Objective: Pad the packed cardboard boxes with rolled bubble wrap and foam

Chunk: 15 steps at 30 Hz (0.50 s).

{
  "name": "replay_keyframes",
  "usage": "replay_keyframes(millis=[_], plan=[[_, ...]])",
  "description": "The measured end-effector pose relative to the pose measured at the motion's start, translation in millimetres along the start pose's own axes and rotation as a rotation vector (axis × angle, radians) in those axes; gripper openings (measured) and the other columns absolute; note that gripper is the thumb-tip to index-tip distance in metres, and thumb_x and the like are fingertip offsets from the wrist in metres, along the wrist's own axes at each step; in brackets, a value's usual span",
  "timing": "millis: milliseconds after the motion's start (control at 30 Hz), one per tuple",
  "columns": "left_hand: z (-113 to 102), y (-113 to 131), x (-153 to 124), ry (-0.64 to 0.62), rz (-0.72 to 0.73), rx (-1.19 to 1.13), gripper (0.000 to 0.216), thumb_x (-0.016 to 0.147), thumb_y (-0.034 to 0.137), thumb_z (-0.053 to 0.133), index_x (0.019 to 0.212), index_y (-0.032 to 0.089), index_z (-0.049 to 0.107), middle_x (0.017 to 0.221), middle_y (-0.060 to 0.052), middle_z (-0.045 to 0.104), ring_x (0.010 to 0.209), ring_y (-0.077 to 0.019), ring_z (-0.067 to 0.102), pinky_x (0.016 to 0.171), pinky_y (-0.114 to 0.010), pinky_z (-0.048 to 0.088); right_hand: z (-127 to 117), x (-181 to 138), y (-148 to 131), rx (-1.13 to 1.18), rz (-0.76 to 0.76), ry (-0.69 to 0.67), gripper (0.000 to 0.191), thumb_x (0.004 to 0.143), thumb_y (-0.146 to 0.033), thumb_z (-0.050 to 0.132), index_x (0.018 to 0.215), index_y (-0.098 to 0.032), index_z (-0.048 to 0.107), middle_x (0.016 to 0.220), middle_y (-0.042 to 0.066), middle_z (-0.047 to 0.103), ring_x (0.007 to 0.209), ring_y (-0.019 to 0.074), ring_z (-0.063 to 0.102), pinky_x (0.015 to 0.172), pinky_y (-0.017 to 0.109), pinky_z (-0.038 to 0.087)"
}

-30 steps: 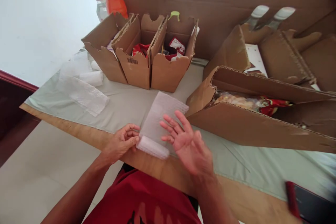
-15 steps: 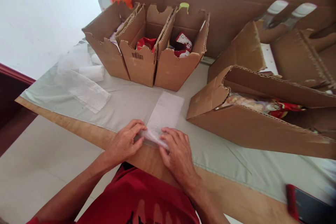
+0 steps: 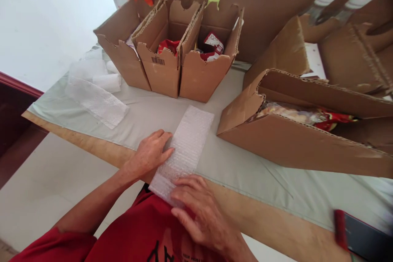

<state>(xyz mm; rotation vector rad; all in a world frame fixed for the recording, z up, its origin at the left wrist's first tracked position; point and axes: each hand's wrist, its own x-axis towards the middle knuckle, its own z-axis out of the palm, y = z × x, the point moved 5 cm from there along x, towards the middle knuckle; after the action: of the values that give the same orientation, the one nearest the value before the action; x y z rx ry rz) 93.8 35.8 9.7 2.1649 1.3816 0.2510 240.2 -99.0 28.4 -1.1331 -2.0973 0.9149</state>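
Observation:
A white bubble-wrap sheet point(image 3: 187, 141) lies flat on the table, its near end hanging over the wooden front edge. My left hand point(image 3: 150, 153) rests palm down on the sheet's left edge. My right hand point(image 3: 196, 208) presses its fingers on the near end of the sheet, by my red shirt. Neither hand grips anything else.
Three small open cardboard boxes point(image 3: 172, 55) with red packets stand at the back. A large open carton point(image 3: 301, 131) with snack packets lies to the right. More bubble wrap point(image 3: 98, 98) lies at the left. A dark phone point(image 3: 362, 235) sits at the lower right.
The rolled near end of the bubble wrap has been unrolled toward me and now lies flat. My right hand moved back toward my body; my left flattened onto the sheet.

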Motion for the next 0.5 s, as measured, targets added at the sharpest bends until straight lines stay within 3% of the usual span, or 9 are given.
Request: replay_keyframes(millis=[67, 167, 267, 333, 400, 500], plan=[[0, 0, 2, 0.010, -0.034, 0.005, 0.025, 0.086, 0.026, 0.068, 0.110, 0.020, 0.067, 0.103, -0.010, 0.066, 0.096, -0.0282, 0.064, 0.087, -0.041, 0.051, 3, 0, 6, -0.116, 0.070, 0.080, 0.028, 0.094, -0.026, 0.065, 0.121, -0.020, 0.062, 0.125, 0.012, 0.070, 0.126, 0.0306, 0.057, 0.105, 0.053, 0.045], [1, 2, 5, 0.014, -0.063, -0.009, 0.010, 0.083, 0.024, 0.069, 0.092, 0.020, 0.066, 0.094, -0.008, 0.065, 0.092, -0.0278, 0.062, 0.085, -0.040, 0.049, 19, 0, 12, -0.315, 0.123, 0.093, 0.045, 0.088, -0.032, 0.073, 0.127, -0.014, 0.061, 0.144, 0.021, 0.057, 0.134, 0.0396, 0.049, 0.106, 0.062, 0.043], [4, 6, 8, 0.022, -0.075, -0.065, 0.010, 0.080, 0.015, 0.064, 0.073, 0.021, 0.060, 0.083, -0.005, 0.061, 0.086, -0.0247, 0.060, 0.081, -0.037, 0.046, 37, -1, 6, -0.347, 0.047, 0.090, 0.024, 0.089, -0.017, 0.067, 0.112, -0.017, 0.065, 0.143, 0.016, 0.059, 0.136, 0.0341, 0.048, 0.110, 0.057, 0.040], [6, 8, 9, 0.034, -0.088, -0.133, 0.012, 0.077, 0.012, 0.062, 0.070, 0.021, 0.057, 0.080, -0.004, 0.059, 0.081, -0.0223, 0.058, 0.079, -0.035, 0.045, 44, -5, 0, -0.305, -0.015, 0.131, 0.019, 0.089, -0.008, 0.060, 0.104, -0.019, 0.063, 0.138, 0.011, 0.063, 0.132, 0.0288, 0.050, 0.111, 0.052, 0.039], [8, 10, 12, 0.037, -0.108, -0.236, 0.008, 0.076, 0.014, 0.062, 0.080, 0.021, 0.060, 0.082, -0.003, 0.061, 0.075, -0.0192, 0.057, 0.074, -0.033, 0.045, 47, -9, -4, -0.235, -0.058, 0.160, 0.022, 0.089, -0.004, 0.054, 0.103, -0.019, 0.061, 0.128, 0.008, 0.068, 0.119, 0.0239, 0.057, 0.105, 0.046, 0.043], [12, 12, 20, -0.011, -0.124, -0.445, 0.043, 0.080, 0.027, 0.061, 0.123, 0.019, 0.059, 0.091, -0.003, 0.067, 0.065, -0.0148, 0.058, 0.062, -0.028, 0.046, 48, -13, -8, -0.163, -0.077, 0.151, 0.023, 0.093, -0.006, 0.048, 0.108, -0.019, 0.058, 0.103, 0.004, 0.072, 0.091, 0.0188, 0.059, 0.089, 0.038, 0.045]])
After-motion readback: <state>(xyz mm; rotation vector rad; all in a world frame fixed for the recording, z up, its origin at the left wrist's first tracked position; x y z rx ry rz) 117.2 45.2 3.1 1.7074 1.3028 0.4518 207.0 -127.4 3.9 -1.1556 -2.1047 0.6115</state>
